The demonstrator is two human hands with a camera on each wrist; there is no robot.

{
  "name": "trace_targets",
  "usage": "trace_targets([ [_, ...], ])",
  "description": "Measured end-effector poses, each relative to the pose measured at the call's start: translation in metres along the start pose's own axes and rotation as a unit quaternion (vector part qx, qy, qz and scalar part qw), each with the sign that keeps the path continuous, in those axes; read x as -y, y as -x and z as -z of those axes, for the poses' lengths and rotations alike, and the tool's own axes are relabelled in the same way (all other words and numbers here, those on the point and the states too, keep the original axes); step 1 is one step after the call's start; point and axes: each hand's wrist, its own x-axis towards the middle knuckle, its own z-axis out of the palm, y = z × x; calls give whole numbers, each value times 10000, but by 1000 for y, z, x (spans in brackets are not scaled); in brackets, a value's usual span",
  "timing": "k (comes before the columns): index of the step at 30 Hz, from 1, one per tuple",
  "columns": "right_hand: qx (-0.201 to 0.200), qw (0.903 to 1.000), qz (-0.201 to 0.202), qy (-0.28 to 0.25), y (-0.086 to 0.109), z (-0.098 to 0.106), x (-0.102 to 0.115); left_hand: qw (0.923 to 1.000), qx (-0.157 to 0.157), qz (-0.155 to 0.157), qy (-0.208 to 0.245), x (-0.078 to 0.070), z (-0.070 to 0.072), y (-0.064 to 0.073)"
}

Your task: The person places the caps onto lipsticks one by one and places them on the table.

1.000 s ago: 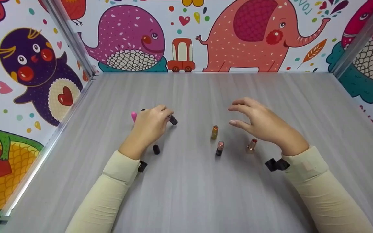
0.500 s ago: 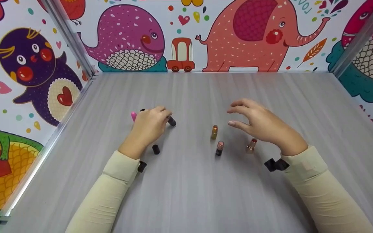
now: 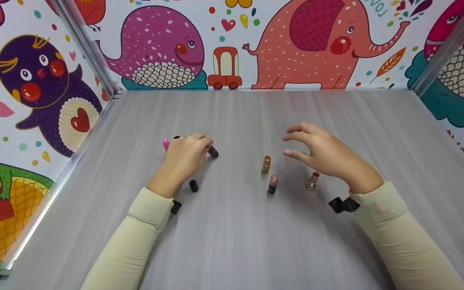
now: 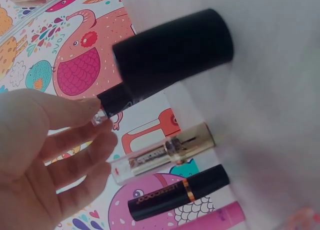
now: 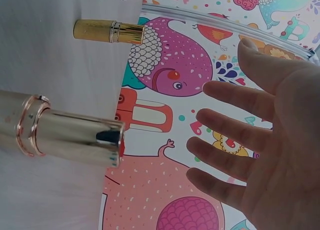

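Observation:
My left hand (image 3: 187,155) pinches a black lipstick tube (image 3: 213,151) between thumb and fingertips. In the left wrist view, the thumb and index finger grip that tube by its clear end. Beside it stand a clear-and-gold lipstick (image 4: 172,154), a black lipstick with a gold band (image 4: 175,192) and a pink tube (image 4: 220,219). A black cap (image 3: 193,186) stands nearer the person. My right hand (image 3: 322,153) hovers open, fingers apart, holding nothing. Close to it are a gold lipstick (image 3: 266,164), a pink-topped black lipstick (image 3: 272,184) and a rose-gold lipstick (image 3: 313,181).
The grey wood-grain table (image 3: 232,241) carries all of these. Printed cartoon panels (image 3: 163,48) wall its back and sides, with metal rails (image 3: 91,48) at the corners. A black wrist strap piece (image 3: 344,204) juts from the right sleeve.

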Motion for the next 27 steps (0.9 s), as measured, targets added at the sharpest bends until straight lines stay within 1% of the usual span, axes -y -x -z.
trace_targets([
  [9,3,10000,13,35,-1,1,-1,9996,189,189,-30,2,-1,-1],
  [14,14,10000,15,11,-1,1,-1,9993,111,199,-285,5,-2,1],
  [19,-62,9999,82,17,-1,1,-1,9993,20,190,-318,6,0,2],
  [27,-18,10000,46,31,0,1,-1,9988,148,222,-408,4,-1,1],
])
